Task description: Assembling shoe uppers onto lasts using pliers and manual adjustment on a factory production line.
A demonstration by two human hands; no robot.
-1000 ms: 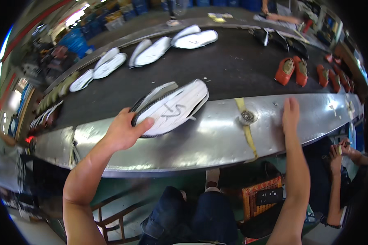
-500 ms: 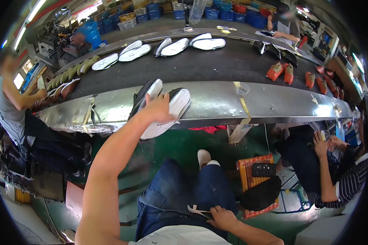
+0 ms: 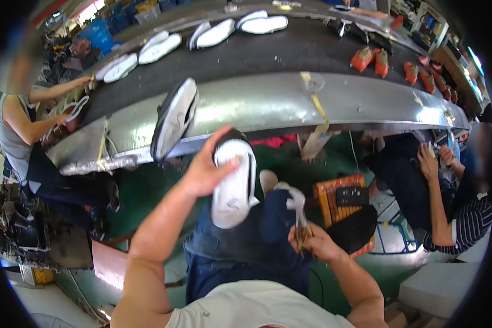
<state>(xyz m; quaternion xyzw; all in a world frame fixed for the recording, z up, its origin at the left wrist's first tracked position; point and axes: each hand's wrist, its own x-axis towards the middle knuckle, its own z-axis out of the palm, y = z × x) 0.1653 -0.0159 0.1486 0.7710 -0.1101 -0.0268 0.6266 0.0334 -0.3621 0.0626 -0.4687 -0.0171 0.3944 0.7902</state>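
Observation:
My left hand (image 3: 205, 175) grips a shoe (image 3: 232, 191) with a white underside and a dark end, raised above my lap. Its thumb presses on the pale underside. In my right hand (image 3: 314, 241) are metal pincers (image 3: 299, 213) with a curved head pointing up and away from me, close to the shoe's right but apart from it. A second dark shoe with a pale side (image 3: 174, 120) lies tilted on the metal edge (image 3: 246, 101) of the bench, beyond my left hand.
White-soled shoes (image 3: 216, 34) line the dark belt's far side; orange shoes (image 3: 362, 58) stand at the right. A stool with an orange woven cover (image 3: 333, 188) holds a black box (image 3: 352, 196). Co-workers are at the left (image 3: 17, 117) and right (image 3: 448, 218).
My left hand has lifted one shoe off the metal edge and brought it toward me; the other shoe stays there. My right hand has raised the pincers from my lap.

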